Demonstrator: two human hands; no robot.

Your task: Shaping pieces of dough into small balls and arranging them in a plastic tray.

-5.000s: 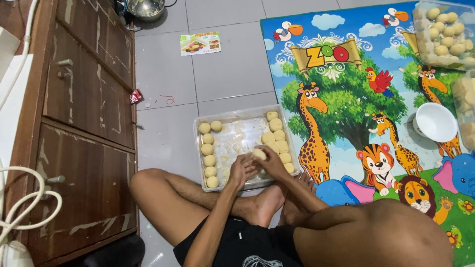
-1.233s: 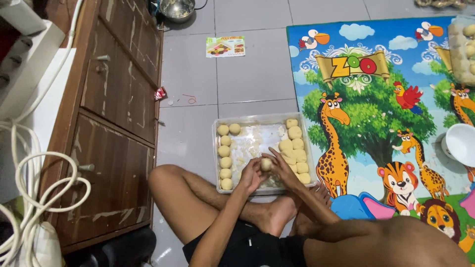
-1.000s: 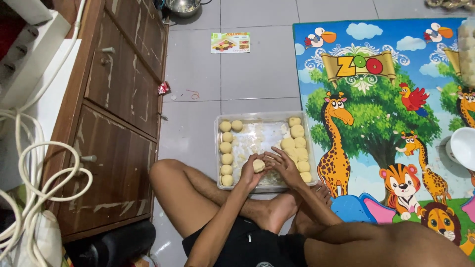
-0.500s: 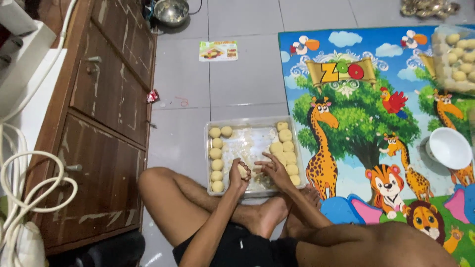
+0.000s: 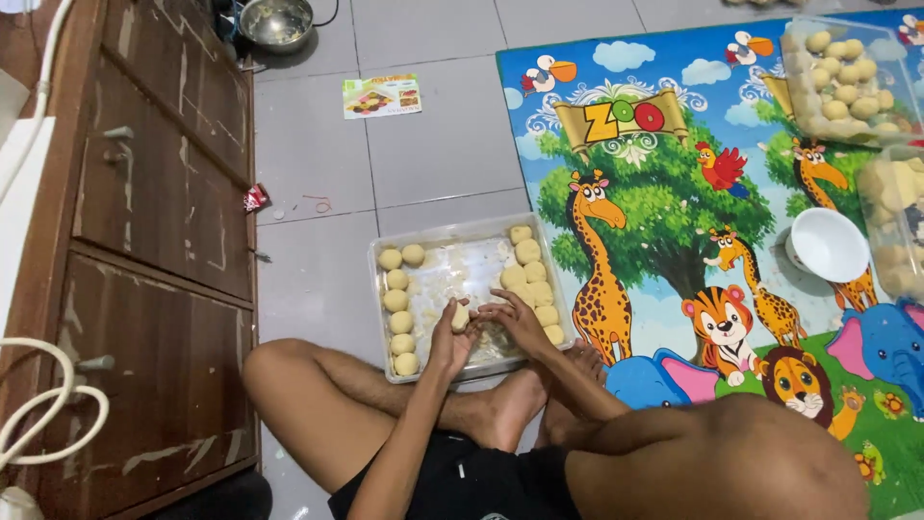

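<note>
Sitting cross-legged on a grey tiled floor, the person works over a shallow clear plastic tray (image 5: 438, 236) that lies just in front of the crossed feet. The left hand (image 5: 448, 339) is curled with its fingers closed around a pale dough ball (image 5: 461, 316), which shows above the thumb at the near middle of the tray. The right hand (image 5: 515, 323) lies flat and half open beside it, fingertips touching the same dough ball from the right side; this hand grips nothing on its own. Both hands sit inside the tray outline, over its near edge. A column of finished dough balls (image 5: 397, 303) runs along the left wall of the tray, with two more at the far left corner. A second column of dough balls (image 5: 534, 279) runs along the right wall. The tray floor between the columns is bare and smeared with flour. To the right lies a children's play mat (image 5: 674, 183) printed with zoo animals; the tray's right edge touches or overlaps its border. A white bowl (image 5: 828, 244) rests on the mat, well apart from the tray. A clear container of dough balls (image 5: 847, 82) stands at the far right corner of the mat. A dark wooden cabinet (image 5: 144, 241) stands along the left side.
</note>
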